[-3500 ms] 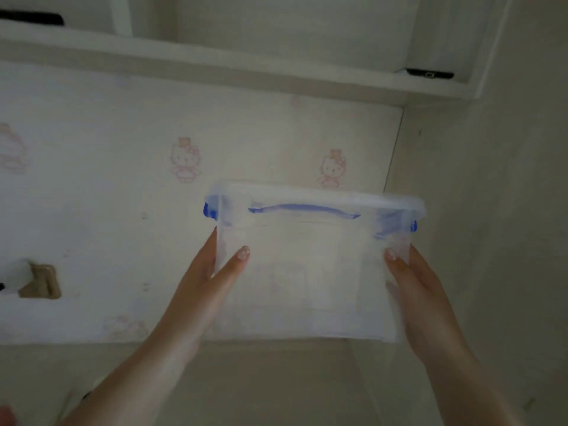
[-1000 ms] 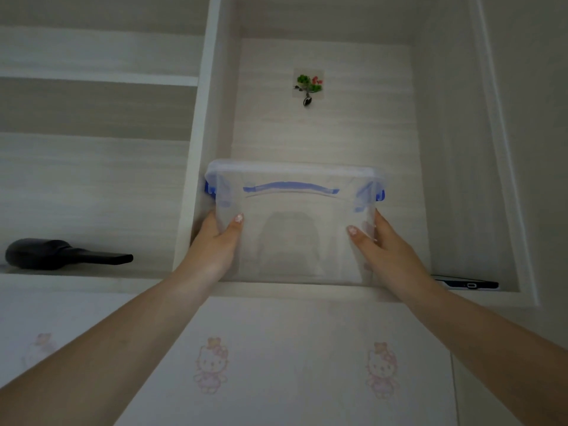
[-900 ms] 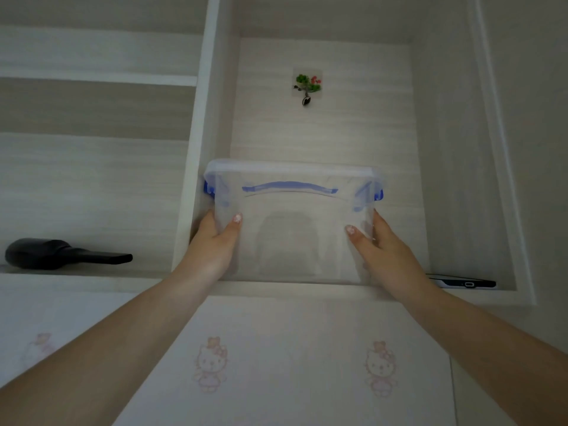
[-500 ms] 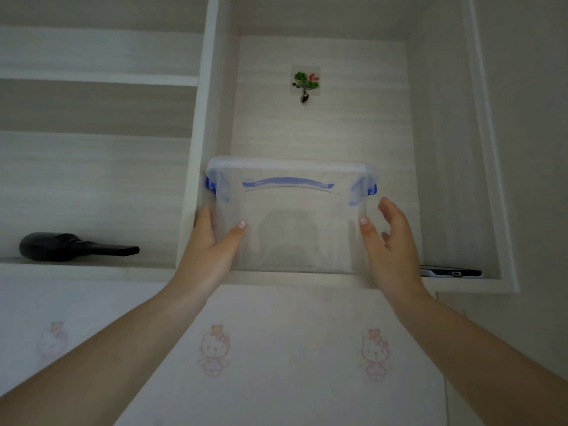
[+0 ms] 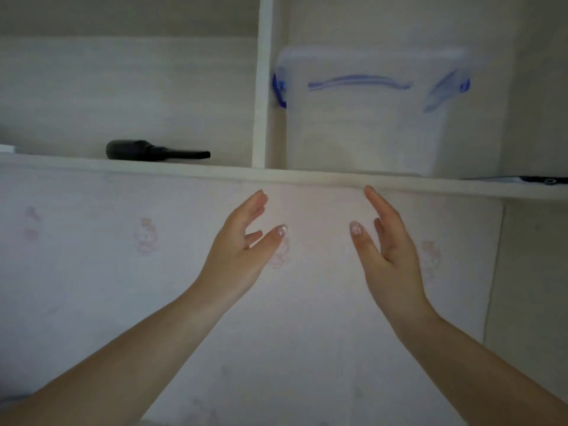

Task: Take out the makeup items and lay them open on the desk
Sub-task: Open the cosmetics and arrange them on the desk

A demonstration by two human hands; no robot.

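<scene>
A clear plastic storage box [image 5: 365, 130] with a lid, a blue handle and blue side clips stands in the right compartment of the shelf [image 5: 215, 173]. It looks empty through its wall. Below the shelf edge, my left hand [image 5: 242, 244] and my right hand [image 5: 387, 244] hover apart from the box, palms facing each other, fingers relaxed, holding nothing. No makeup items are in view.
A black hair dryer [image 5: 153, 150] lies on the shelf in the left compartment. A dark phone [image 5: 544, 180] lies at the shelf's right end. A white divider [image 5: 261, 87] separates the compartments. Below is a panel with pink cat prints [image 5: 144, 238].
Both hands let go of the box, which now rests on the shelf, and have dropped below the shelf edge. The view has tilted down.
</scene>
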